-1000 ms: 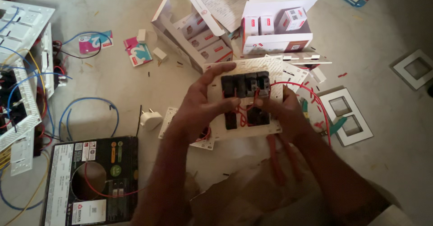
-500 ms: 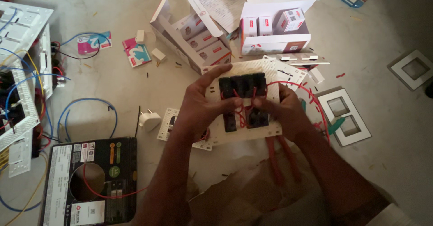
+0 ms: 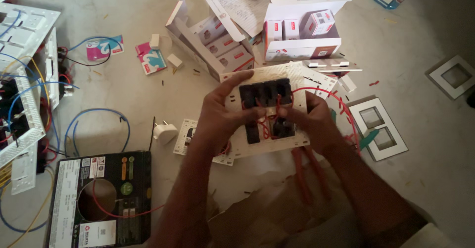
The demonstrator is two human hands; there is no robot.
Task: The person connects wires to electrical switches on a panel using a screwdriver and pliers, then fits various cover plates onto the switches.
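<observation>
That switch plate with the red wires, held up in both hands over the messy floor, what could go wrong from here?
1. The red wires loop loosely across the black modules; fingers of the right hand working among them could tug one loose.
2. The switch plate is held in the air by the left hand and right hand; a slip could drop it onto the white plug and plates below.
3. The red-handled pliers lie under the right forearm and could be knocked.

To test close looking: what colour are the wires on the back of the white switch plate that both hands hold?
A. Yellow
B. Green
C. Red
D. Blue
C: red wires loop between the black modules on the white switch plate, held by the left hand and the right hand.
</observation>
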